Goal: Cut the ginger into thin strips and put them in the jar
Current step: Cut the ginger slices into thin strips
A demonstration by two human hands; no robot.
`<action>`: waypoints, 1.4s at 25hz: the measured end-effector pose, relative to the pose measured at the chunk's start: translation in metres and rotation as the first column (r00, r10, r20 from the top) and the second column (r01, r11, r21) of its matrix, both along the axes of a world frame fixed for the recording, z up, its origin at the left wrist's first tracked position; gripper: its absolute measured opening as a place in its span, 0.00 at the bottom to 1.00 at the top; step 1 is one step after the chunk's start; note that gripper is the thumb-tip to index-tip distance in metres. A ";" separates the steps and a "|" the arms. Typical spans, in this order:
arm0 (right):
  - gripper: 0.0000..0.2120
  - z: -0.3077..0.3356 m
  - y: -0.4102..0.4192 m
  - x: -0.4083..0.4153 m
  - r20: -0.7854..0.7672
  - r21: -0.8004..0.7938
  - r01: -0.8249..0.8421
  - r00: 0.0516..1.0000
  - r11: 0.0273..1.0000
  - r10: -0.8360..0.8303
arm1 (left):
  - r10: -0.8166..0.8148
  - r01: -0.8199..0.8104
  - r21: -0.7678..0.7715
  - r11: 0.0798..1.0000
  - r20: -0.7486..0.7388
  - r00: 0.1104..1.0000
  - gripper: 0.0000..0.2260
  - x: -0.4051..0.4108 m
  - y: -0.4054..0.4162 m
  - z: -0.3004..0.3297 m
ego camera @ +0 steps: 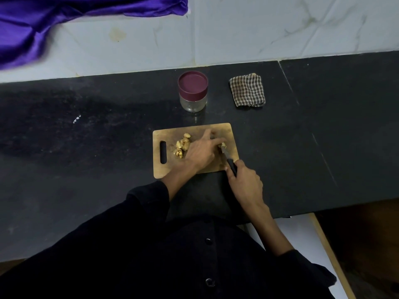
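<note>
The left hand (203, 152) pinches ginger (222, 145) at the board's (194, 128) 3 o'clock; the right hand (244, 180) grips the knife (228, 158); the blade sits close to the fingers (220, 140), so a slip could cut them; the jar (192, 91) at 12 o'clock is lidded.

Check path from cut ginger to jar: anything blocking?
Yes: the maroon lid is on the jar, closing its mouth. The counter strip between the cutting board and jar is bare. The ginger pile lies on the board.
</note>
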State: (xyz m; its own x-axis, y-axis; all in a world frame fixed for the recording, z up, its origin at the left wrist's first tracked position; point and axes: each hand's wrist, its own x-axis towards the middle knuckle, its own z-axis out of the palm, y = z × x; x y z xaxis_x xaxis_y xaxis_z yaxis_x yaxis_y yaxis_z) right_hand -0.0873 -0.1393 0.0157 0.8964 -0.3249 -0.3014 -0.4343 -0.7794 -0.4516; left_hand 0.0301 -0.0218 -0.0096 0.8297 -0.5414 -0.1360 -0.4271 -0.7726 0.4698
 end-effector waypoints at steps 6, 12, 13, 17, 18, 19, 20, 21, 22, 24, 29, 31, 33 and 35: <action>0.16 -0.003 -0.001 -0.001 -0.014 0.002 0.002 1.000 1.000 -0.002 | 0.060 -0.057 -0.169 0.984 0.013 0.998 0.18 0.006 0.012 0.008; 0.14 -0.002 0.000 0.002 -0.004 -0.023 -0.023 1.000 0.999 0.023 | -0.038 0.039 -0.066 0.997 0.008 0.999 0.18 0.001 0.012 0.003; 0.14 -0.001 0.001 0.002 -0.006 -0.026 -0.024 1.000 0.999 0.024 | -0.024 0.024 -0.050 0.998 -0.003 1.000 0.18 0.003 0.010 0.003; 0.14 -0.001 -0.001 0.003 -0.009 -0.025 -0.013 1.000 1.000 0.013 | -0.015 0.013 -0.070 0.997 -0.033 0.999 0.20 0.012 0.007 0.004; 0.14 -0.001 -0.001 0.003 -0.012 -0.021 -0.008 1.000 1.000 0.007 | -0.006 0.003 -0.107 0.994 -0.032 0.999 0.20 0.013 0.009 0.004; 0.14 -0.001 -0.002 0.002 -0.018 -0.016 -0.005 1.000 1.000 0.004 | 0.012 -0.016 -0.152 0.988 -0.032 0.999 0.20 0.014 0.011 0.004; 0.15 -0.002 -0.002 0.002 -0.025 -0.012 -0.006 1.000 1.000 0.005 | 0.040 -0.046 -0.201 0.978 -0.036 0.999 0.19 0.014 0.013 0.005; 0.15 -0.002 -0.003 0.002 -0.031 -0.003 -0.010 0.999 1.000 0.010 | 0.077 -0.084 -0.248 0.965 -0.038 0.996 0.17 0.015 0.017 0.005; 0.15 -0.003 -0.003 0.003 -0.035 0.010 -0.017 0.999 1.000 0.017 | 0.122 -0.127 -0.288 0.949 -0.036 0.992 0.16 0.014 0.021 0.005; 0.15 -0.007 -0.002 0.005 -0.037 0.057 -0.035 0.999 0.998 0.038 | 0.239 -0.237 -0.359 0.903 -0.039 0.970 0.14 0.012 0.032 0.005; 0.15 -0.015 0.002 0.024 -0.022 0.198 -0.092 0.995 0.976 0.098 | 0.492 -0.502 -0.457 0.734 -0.152 0.857 0.12 0.004 0.071 -0.002; 0.14 -0.016 0.008 0.038 -0.025 0.221 -0.101 0.994 0.970 0.110 | 0.539 -0.548 -0.453 0.703 -0.162 0.827 0.12 0.006 0.085 -0.002; 0.12 -0.017 0.012 0.047 -0.030 0.248 -0.100 0.993 0.964 0.110 | 0.545 -0.552 -0.410 0.726 -0.146 0.826 0.10 0.010 0.090 -0.006; 0.12 -0.020 0.014 0.053 -0.028 0.257 -0.097 0.994 0.962 0.108 | 0.528 -0.536 -0.333 0.775 -0.124 0.840 0.08 0.017 0.088 -0.009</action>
State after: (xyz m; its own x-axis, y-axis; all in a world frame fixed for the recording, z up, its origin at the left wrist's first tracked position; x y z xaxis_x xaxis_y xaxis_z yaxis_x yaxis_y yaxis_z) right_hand -0.0340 -0.1253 -0.0038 0.9058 -0.1394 -0.4001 -0.3808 -0.6822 -0.6242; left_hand 0.0470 0.0664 -0.0188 0.9984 -0.0291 -0.0494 0.0178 -0.6616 0.7496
